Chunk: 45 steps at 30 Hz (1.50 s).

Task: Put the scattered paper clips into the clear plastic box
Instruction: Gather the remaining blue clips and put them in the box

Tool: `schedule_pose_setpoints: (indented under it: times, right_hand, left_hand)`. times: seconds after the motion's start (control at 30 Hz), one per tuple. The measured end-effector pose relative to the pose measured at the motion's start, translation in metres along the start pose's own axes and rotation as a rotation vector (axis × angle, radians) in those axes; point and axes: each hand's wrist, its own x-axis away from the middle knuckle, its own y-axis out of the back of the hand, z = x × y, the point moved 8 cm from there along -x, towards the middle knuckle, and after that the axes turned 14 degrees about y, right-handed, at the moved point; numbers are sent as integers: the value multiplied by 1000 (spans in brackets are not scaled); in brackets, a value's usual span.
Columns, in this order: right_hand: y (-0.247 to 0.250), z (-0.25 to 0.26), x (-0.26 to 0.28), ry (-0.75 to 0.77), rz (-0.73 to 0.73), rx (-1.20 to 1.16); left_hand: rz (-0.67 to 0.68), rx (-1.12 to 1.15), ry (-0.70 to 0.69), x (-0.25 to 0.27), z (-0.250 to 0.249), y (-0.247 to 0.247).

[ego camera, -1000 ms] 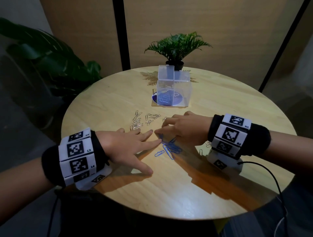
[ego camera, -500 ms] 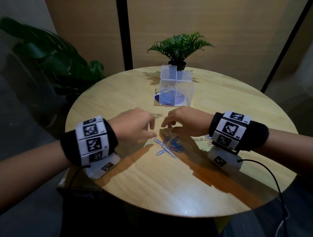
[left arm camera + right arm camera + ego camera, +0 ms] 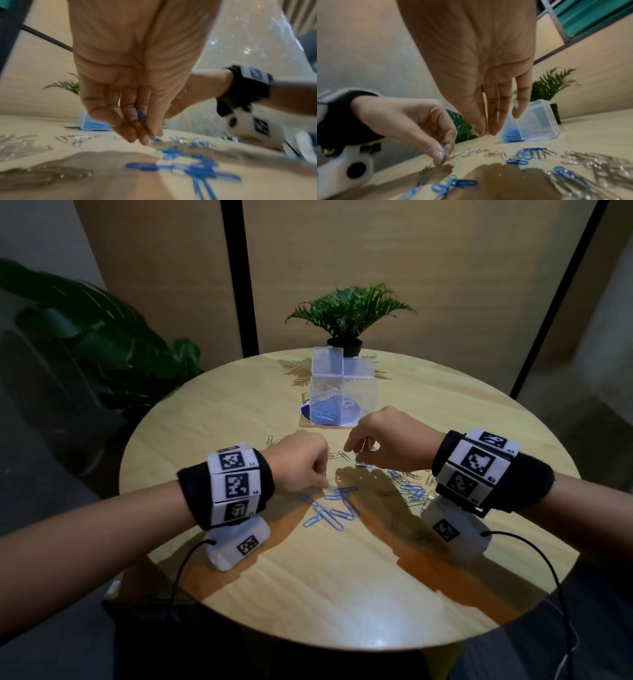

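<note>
The clear plastic box (image 3: 359,392) (image 3: 537,121) stands at the far middle of the round table (image 3: 308,594), lid up, with blue clips in its left part. Blue paper clips (image 3: 337,508) (image 3: 517,161) lie in front of me, and silver clips (image 3: 337,455) (image 3: 489,153) lie further back. My left hand (image 3: 322,482) (image 3: 142,135) hangs just above the blue clips and pinches one blue clip (image 3: 141,117) (image 3: 443,150). My right hand (image 3: 354,453) (image 3: 485,130) hovers over the table, fingers pointing down, thumb and forefinger tips together; whether they hold a clip is unclear.
A small potted plant (image 3: 346,316) stands behind the box, which sits on a purple disc (image 3: 349,414). More blue and silver clips (image 3: 412,491) lie under my right wrist. A large leafy plant (image 3: 102,337) stands beyond the table's left edge.
Both hands have lifted off the table and moved back toward the box. The left hand went from flat and spread to curled, pinching a blue clip. The camera has moved nearer.
</note>
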Motion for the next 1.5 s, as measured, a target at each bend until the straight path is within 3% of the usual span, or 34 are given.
schedule_pose_setpoints:
  times: [0.17,0.3,0.47,0.77,1.07,1.27,1.5]
  right_hand:
    - [-4,-10,6,-97,-47,-424]
    - [-1,-7,6,-127,-203,-716]
    - [24,-2,2,-97,-405,-768]
    - [32,-3,1,-145,-548,-674]
    - [29,-13,5,-154,-587,-1061]
    - [8,-19,4,-309,-539,-1554]
    - [4,-11,4,-343,-570,-1730]
  left_hand:
    - [67,641,41,6,25,22]
    - [24,867,16,15,27,36]
    - [-77,932,19,12,30,52]
    - [-237,982,5,6,33,57]
    - [-247,1265,-77,4,32,59]
    - [-317,1267,-132,8,25,65]
    - [-308,1268,-151,8,21,65]
